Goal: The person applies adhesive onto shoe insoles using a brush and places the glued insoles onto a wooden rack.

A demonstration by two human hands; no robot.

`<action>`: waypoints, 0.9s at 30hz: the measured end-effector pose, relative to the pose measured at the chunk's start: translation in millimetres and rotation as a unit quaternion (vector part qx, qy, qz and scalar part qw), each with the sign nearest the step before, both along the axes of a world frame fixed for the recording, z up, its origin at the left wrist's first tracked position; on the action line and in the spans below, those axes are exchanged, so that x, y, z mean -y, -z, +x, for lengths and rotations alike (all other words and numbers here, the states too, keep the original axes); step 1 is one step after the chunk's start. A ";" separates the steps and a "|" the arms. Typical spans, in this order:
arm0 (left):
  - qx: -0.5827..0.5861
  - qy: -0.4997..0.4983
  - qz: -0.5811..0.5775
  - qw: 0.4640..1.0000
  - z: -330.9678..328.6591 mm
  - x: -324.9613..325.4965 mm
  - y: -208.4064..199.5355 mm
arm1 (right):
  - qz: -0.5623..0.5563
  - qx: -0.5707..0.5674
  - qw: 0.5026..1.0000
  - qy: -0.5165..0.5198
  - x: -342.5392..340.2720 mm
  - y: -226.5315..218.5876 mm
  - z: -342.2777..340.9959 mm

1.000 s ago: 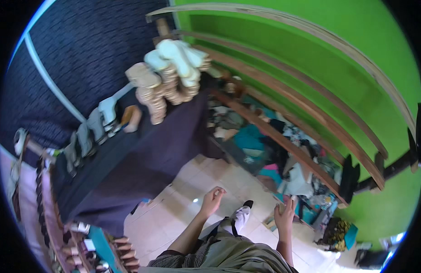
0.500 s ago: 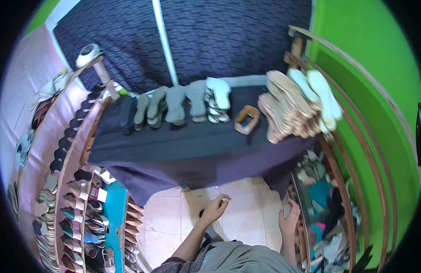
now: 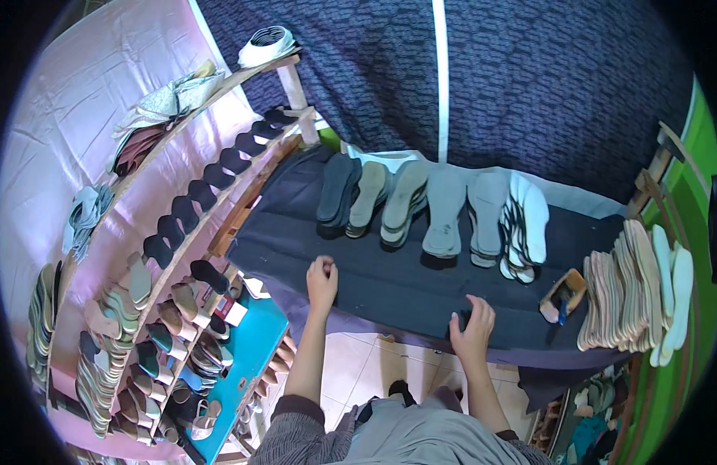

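Over the near left part of the dark-covered table (image 3: 358,287), my left hand (image 3: 322,285) hangs with its fingers curled in and nothing visible in them. Farther right, my right hand (image 3: 474,329) is held above the table's near edge, thumb and fingers apart and nothing in it. Along the back stand stacks of shoe insoles: black ones (image 3: 337,187), beige ones (image 3: 367,198), olive ones (image 3: 405,203), grey ones (image 3: 445,213), more grey ones (image 3: 488,213) and white ones (image 3: 536,221). Neither hand touches a stack.
A small open box (image 3: 573,288) with tools stands toward the right, beside a large row of beige insoles (image 3: 622,291) and some white insoles (image 3: 678,302). On the left, wooden racks hold black pieces (image 3: 203,195) and shoes (image 3: 149,360). A turquoise surface (image 3: 254,349) lies below them.
My view has turned left and come closer to the table. Both hands have risen from above the floor to the table's near side.
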State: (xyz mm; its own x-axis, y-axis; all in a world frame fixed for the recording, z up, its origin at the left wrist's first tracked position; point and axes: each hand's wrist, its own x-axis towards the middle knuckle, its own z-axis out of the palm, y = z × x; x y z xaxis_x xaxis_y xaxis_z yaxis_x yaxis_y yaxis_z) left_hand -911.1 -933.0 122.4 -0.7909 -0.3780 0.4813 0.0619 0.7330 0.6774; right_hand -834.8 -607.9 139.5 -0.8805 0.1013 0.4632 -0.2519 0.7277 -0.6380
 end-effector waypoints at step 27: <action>0.169 -0.062 -0.008 0.984 -136.4 54.4 -60.2 | 0.032 0.022 0.998 -0.039 -28.3 22.8 -61.6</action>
